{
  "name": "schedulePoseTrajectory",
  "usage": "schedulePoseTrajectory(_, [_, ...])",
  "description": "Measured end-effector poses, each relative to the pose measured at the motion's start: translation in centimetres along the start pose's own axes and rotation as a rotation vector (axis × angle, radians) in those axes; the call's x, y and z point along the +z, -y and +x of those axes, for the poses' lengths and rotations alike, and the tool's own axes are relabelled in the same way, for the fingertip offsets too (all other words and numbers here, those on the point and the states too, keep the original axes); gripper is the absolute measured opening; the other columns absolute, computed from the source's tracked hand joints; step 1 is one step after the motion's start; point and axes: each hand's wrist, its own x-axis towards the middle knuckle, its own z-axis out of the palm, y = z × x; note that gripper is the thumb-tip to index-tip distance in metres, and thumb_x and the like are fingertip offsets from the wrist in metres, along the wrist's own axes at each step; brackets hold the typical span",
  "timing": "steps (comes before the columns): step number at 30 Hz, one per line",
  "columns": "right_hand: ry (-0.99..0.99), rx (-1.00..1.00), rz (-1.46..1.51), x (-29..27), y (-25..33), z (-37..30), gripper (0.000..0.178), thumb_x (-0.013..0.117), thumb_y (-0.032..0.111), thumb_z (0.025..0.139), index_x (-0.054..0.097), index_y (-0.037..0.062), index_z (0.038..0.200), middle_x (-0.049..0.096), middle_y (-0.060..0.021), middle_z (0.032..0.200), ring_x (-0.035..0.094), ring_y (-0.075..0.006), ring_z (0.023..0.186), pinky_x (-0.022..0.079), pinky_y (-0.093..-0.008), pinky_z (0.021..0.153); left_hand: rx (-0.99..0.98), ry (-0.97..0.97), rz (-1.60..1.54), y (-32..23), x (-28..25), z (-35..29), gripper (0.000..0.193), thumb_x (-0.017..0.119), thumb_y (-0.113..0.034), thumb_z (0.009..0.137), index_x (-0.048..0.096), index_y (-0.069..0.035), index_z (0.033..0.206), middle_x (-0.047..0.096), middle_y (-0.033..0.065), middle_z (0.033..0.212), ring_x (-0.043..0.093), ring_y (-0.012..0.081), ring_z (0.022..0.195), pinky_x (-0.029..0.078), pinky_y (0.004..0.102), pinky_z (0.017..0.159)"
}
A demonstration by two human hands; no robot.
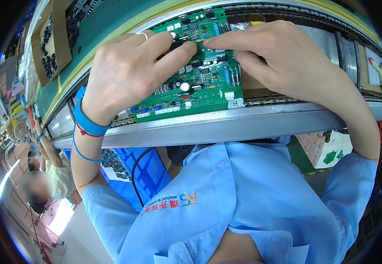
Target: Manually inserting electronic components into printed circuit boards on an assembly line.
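A green circuit board [208, 94], crowded with resistors, capacitors and white connectors, lies across the metal rails in front of me. My left hand [131, 66] reaches over its left part, fingers curled and thumb pointing right. Something dark shows between that thumb and index finger, but I cannot make out whether it is held. From the right, my right hand [283, 57] stretches its index fingertip onto the board beside a small resistor [199, 41]. Its thumb stays apart from the index finger, near the board's right edge. The right hand's other fingers are mostly hidden.
A chain conveyor with a metal front rail [244, 125] runs left to right. At the upper left stands a cardboard box [62, 48] of black parts, with more black components [74, 22] beside it. A blue crate [149, 171] sits below. Another person [59, 176] is at far left.
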Motion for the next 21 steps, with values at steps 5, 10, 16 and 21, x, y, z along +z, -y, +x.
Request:
schedulePoseTrajectory(5, [0.027, -0.009, -0.133, -0.3, 0.0, 0.3, 0.032, 0.062, 0.009, 0.089, 0.073, 0.0136, 0.119, 0.069, -0.0141, 0.082, 0.066, -0.0320, 0.069, 0.051, -0.0430, 0.063, 0.046, -0.061, 0.001, 0.1, 0.0, 0.4, 0.022, 0.067, -0.017, 0.074, 0.064, -0.017, 0.096, 0.046, -0.0017, 0.073, 0.055, 0.0122, 0.061, 0.044, 0.0286, 0.051])
schedulePoseTrajectory(10, [0.353, 0.028, -0.202, -1.8, 1.1, 2.1, 0.031, 0.059, 0.011, 0.095, 0.067, -0.0002, 0.122, 0.064, -0.0117, 0.069, 0.062, -0.0212, 0.054, 0.048, -0.0340, 0.050, 0.148, 0.056, 0.096, 0.3, -0.5, 0.5, 0.033, 0.074, -0.018, 0.076, 0.068, -0.013, 0.108, 0.055, -0.0011, 0.083, 0.055, 0.0141, 0.065, 0.045, 0.0286, 0.056])
schedulePoseTrajectory(16, [0.260, 0.105, -0.175, -1.7, 2.0, 1.8, 0.029, 0.060, 0.008, 0.089, 0.073, 0.0032, 0.114, 0.064, -0.0128, 0.065, 0.063, -0.0261, 0.055, 0.051, -0.0388, 0.053, 0.257, 0.094, 0.112, 0.5, -1.5, 1.4, 0.037, 0.072, -0.014, 0.072, 0.066, -0.008, 0.107, 0.058, -0.0001, 0.090, 0.058, 0.0145, 0.072, 0.048, 0.0293, 0.061])
schedulePoseTrajectory(21, [0.203, 0.078, -0.194, -1.6, 2.0, 1.5, 0.026, 0.059, 0.007, 0.090, 0.073, 0.0040, 0.110, 0.064, -0.0137, 0.065, 0.064, -0.0282, 0.057, 0.052, -0.0401, 0.057, 0.244, 0.273, -0.034, 0.9, -1.8, 1.8, 0.028, 0.066, -0.014, 0.073, 0.060, -0.005, 0.099, 0.053, 0.0050, 0.087, 0.057, 0.0200, 0.074, 0.048, 0.0307, 0.065])
